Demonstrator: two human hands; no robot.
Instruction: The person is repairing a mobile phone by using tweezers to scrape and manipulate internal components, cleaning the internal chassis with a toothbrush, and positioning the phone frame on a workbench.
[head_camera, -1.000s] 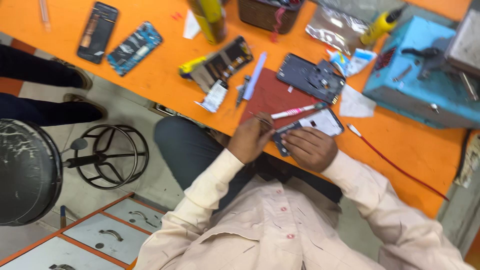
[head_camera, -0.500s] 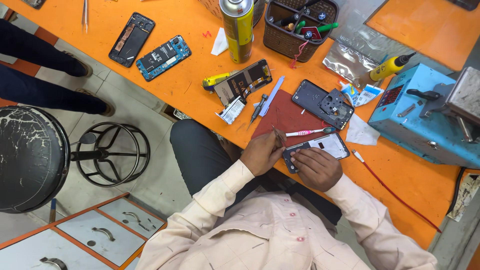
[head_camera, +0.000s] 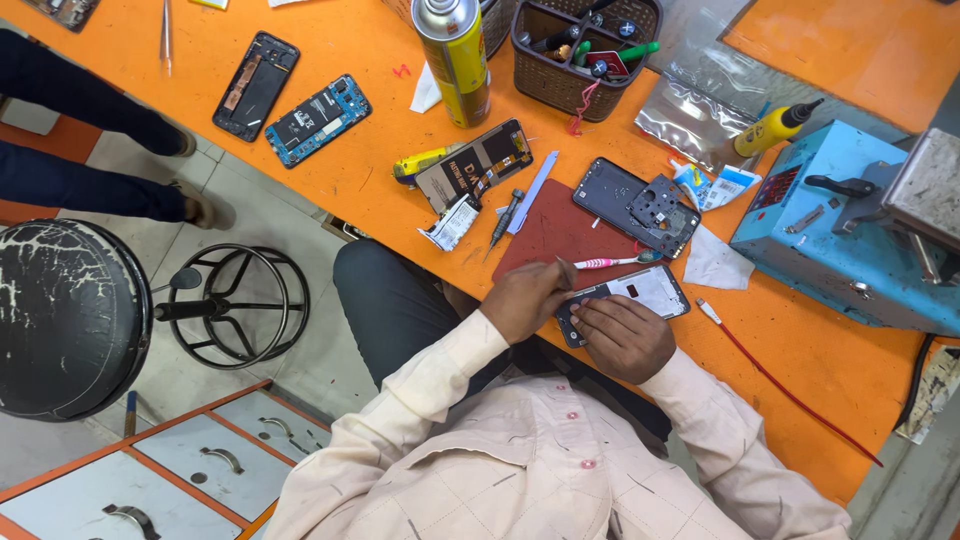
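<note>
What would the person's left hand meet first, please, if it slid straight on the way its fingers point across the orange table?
Probably the pink-handled brush, lying just past the phone that the left hand works on; beyond it sits the dark grey phone back frame. Depth is unclear.

Place: we look down on a phone repair workshop.
Bench: an orange worktable (head_camera: 340, 170) strewn with opened phones (head_camera: 317, 119), loose back covers (head_camera: 637, 205) and a red mat (head_camera: 560, 232).
Tools: a spray can (head_camera: 455, 58), a basket (head_camera: 582, 48) of drivers, a glue bottle (head_camera: 773, 128), a blue machine (head_camera: 850, 240).
Floor: we see a stool (head_camera: 70, 318) and drawers (head_camera: 200, 465).
</note>
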